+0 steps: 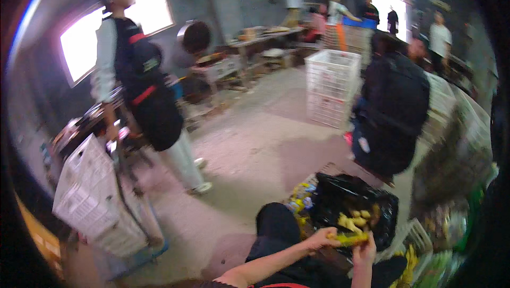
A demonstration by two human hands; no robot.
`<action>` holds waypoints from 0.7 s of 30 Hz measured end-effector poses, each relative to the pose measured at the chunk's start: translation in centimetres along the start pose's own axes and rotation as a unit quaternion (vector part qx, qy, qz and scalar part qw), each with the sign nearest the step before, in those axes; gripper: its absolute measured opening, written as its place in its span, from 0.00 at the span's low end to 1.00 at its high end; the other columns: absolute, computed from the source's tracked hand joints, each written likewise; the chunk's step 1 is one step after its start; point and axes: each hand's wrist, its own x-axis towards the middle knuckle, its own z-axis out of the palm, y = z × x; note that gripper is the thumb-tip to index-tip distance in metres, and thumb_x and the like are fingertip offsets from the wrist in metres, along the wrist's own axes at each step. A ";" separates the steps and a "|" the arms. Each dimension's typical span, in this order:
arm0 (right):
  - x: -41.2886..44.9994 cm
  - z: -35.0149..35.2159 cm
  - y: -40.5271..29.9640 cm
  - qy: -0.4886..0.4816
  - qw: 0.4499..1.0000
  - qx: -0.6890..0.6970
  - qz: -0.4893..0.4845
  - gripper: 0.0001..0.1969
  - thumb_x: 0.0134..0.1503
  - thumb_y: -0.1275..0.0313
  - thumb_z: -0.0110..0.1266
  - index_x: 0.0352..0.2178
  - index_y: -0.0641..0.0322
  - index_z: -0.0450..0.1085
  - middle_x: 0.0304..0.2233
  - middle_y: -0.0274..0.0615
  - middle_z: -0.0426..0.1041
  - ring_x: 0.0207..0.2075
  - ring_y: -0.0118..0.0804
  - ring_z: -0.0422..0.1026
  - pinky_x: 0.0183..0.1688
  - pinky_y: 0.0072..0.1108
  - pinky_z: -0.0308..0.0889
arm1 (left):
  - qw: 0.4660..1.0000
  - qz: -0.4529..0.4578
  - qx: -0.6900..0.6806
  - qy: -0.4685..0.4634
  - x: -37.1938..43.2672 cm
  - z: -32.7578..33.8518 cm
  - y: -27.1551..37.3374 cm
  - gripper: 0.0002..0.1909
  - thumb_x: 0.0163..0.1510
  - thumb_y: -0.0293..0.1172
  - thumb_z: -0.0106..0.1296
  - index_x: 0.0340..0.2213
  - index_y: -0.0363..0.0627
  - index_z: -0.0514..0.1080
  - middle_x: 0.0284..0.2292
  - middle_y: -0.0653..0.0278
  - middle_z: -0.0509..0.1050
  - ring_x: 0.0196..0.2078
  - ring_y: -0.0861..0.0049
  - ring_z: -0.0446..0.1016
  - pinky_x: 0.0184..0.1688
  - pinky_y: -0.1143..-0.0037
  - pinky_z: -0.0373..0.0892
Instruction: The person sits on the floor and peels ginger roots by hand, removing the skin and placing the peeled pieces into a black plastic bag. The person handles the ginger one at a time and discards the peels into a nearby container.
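Both of my hands are at the lower right, in front of my dark-trousered knees. Between them is a yellow-green packet (350, 239), blurred, which looks like flexible plastic. My left hand (323, 238) grips its left end, and my right hand (365, 248) has its right end. Just beyond stands a container lined with a black plastic bag (338, 190). Several pale yellow pieces (352, 221) lie in it, too blurred to name. Yellow and blue small packets (303, 198) are heaped beside the bag's left edge.
A standing person (147, 73) is at the left by tilted white plastic crates (89, 196). Stacked white crates (332, 89) stand ahead. A person in dark clothes (392, 109) sits near at the right, beside large sacks (458, 128). Other people are farther back.
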 end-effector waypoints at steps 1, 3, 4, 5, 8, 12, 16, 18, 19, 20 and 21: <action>-0.1 0.5 -0.4 -0.041 0.999 -0.027 0.006 0.16 0.60 0.67 0.43 0.46 0.64 0.64 0.44 0.40 0.70 0.43 0.36 0.71 0.48 0.27 0.66 | 0.998 0.030 0.054 0.017 0.2 -0.5 -0.2 0.17 0.47 0.35 0.62 0.20 0.51 0.61 0.18 0.76 0.60 0.20 0.90 0.59 0.20 0.83 0.56; -1.1 1.2 -0.1 -0.014 0.997 -0.069 -0.009 0.09 0.57 0.70 0.46 0.40 0.57 0.65 0.34 0.37 0.70 0.40 0.33 0.70 0.44 0.27 0.67 | 0.992 -0.036 0.017 0.119 0.9 -1.1 -0.4 0.14 0.53 0.40 0.55 0.22 0.50 0.62 0.16 0.74 0.59 0.17 0.88 0.57 0.16 0.82 0.54; -1.4 1.3 -0.1 -0.052 0.986 -0.158 0.006 0.08 0.53 0.74 0.51 0.37 0.57 0.64 0.30 0.34 0.68 0.35 0.30 0.70 0.39 0.25 0.68 | 0.987 -0.054 -0.035 0.146 1.0 -1.3 -0.3 0.14 0.57 0.41 0.51 0.23 0.50 0.61 0.17 0.73 0.60 0.16 0.87 0.57 0.15 0.82 0.53; -2.0 1.2 0.5 -0.062 0.967 -0.247 -0.019 0.13 0.49 0.77 0.56 0.35 0.58 0.62 0.28 0.32 0.67 0.28 0.26 0.68 0.32 0.20 0.66 | 0.986 -0.056 0.003 0.155 1.3 -1.4 0.0 0.15 0.59 0.42 0.47 0.24 0.50 0.60 0.17 0.74 0.59 0.16 0.88 0.56 0.18 0.82 0.54; -2.4 0.1 2.0 -0.050 0.853 -0.499 -0.143 0.12 0.47 0.76 0.59 0.33 0.60 0.64 0.24 0.32 0.68 0.23 0.24 0.65 0.27 0.18 0.62 | 0.985 0.008 -0.074 0.153 1.5 0.0 0.6 0.16 0.61 0.43 0.43 0.23 0.51 0.58 0.17 0.75 0.58 0.15 0.87 0.53 0.21 0.82 0.55; -1.0 -1.4 1.4 0.006 0.875 -0.477 -0.083 0.06 0.51 0.73 0.56 0.28 0.60 0.66 0.22 0.32 0.69 0.22 0.23 0.64 0.26 0.17 0.61 | 0.960 -0.026 -0.278 -0.006 0.0 1.1 1.1 0.16 0.61 0.43 0.42 0.22 0.52 0.57 0.18 0.75 0.59 0.15 0.88 0.54 0.20 0.82 0.54; -0.3 -0.4 -0.7 0.047 0.977 -0.206 0.001 0.03 0.54 0.72 0.50 0.29 0.57 0.64 0.19 0.30 0.66 0.17 0.21 0.60 0.19 0.14 0.56 | 0.978 -0.076 -0.161 -0.108 -0.8 -0.1 0.4 0.17 0.56 0.36 0.51 0.21 0.53 0.55 0.15 0.75 0.57 0.16 0.90 0.55 0.20 0.85 0.52; -0.5 0.7 -1.2 0.041 0.994 -0.094 0.031 0.05 0.52 0.75 0.52 0.30 0.54 0.62 0.17 0.27 0.62 0.14 0.19 0.58 0.15 0.13 0.52 | 0.990 -0.057 0.059 -0.119 -0.6 -1.1 -0.3 0.18 0.51 0.31 0.57 0.20 0.52 0.55 0.16 0.76 0.55 0.19 0.91 0.53 0.22 0.83 0.52; -0.6 1.1 -1.4 0.015 0.993 -0.113 0.018 0.07 0.51 0.75 0.53 0.30 0.54 0.62 0.18 0.27 0.61 0.15 0.20 0.58 0.16 0.13 0.53 | 0.987 -0.013 0.127 -0.099 -0.4 -1.5 -0.7 0.18 0.51 0.31 0.57 0.20 0.52 0.56 0.16 0.76 0.56 0.19 0.90 0.54 0.21 0.83 0.52; -0.8 1.5 -1.5 -0.011 0.991 -0.131 0.005 0.09 0.49 0.76 0.55 0.30 0.54 0.62 0.18 0.27 0.61 0.15 0.21 0.59 0.17 0.14 0.54 | 0.982 0.008 0.172 -0.076 -0.2 -1.8 -1.1 0.18 0.51 0.32 0.57 0.19 0.51 0.56 0.16 0.77 0.57 0.18 0.90 0.55 0.20 0.83 0.52; -1.0 1.7 -1.4 -0.025 0.989 -0.143 -0.010 0.12 0.47 0.77 0.57 0.31 0.53 0.62 0.18 0.27 0.61 0.16 0.22 0.59 0.18 0.15 0.56 | 0.977 -0.002 0.205 -0.064 -0.1 -2.1 -1.4 0.18 0.50 0.32 0.57 0.19 0.51 0.57 0.16 0.77 0.58 0.17 0.89 0.55 0.19 0.83 0.52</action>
